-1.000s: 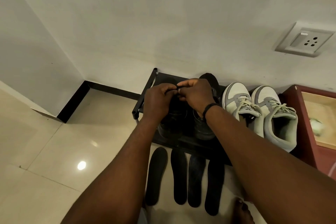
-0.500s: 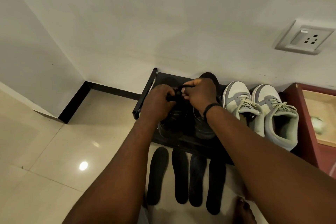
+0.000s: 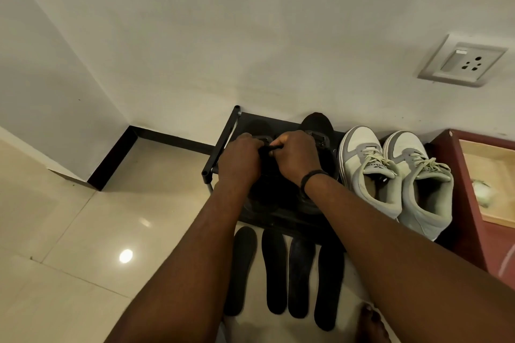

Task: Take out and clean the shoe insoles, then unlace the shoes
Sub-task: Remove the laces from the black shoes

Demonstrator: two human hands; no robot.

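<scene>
Head view: both hands, left [image 3: 239,158] and right [image 3: 296,154], lowered since a second ago, are pinching the black lace [image 3: 267,148] at 12 o'clock; unlacing is progressing.

Both arms reach fwd, hands side by side, knuckles up. Left hand [image 3: 240,157] & right hand [image 3: 296,156] fingers curled, pinching betw. them.
</scene>
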